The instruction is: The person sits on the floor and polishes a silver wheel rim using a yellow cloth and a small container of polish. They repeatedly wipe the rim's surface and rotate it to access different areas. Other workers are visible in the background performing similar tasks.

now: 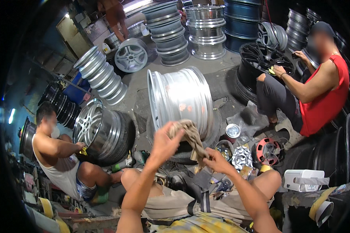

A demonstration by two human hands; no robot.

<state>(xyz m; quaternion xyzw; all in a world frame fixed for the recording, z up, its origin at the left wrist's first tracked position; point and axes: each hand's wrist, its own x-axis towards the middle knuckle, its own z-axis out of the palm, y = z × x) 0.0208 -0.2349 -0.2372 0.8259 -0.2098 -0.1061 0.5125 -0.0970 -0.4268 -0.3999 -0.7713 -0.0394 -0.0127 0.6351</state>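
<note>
Yellow patterned shirt (200, 225) closest, then tan rag (191, 134) gripped in fingers of left hand (166, 138) and right hand (217, 160), near the silver wheel (179, 97). Could snag on that edge or clip the can (232, 131) if yanked sideways, imo.

1. Held a cloth (188, 134) between left hand (166, 141) and right hand (217, 160), before a wheel rim (179, 101).
2. Had that wheel rim on a tire (217, 132), with a can (233, 133) just to its right.
3. Had a co-worker (56, 159) at left, beside a wheel (90, 126); had a second co-worker (326, 89) at right, beside another wheel (266, 58).
4. Had a box (302, 181) at right, nearer than the second co-worker.
5. Had rim stacks (206, 33) behind, with a lone rim (131, 55) between the left two.
</note>
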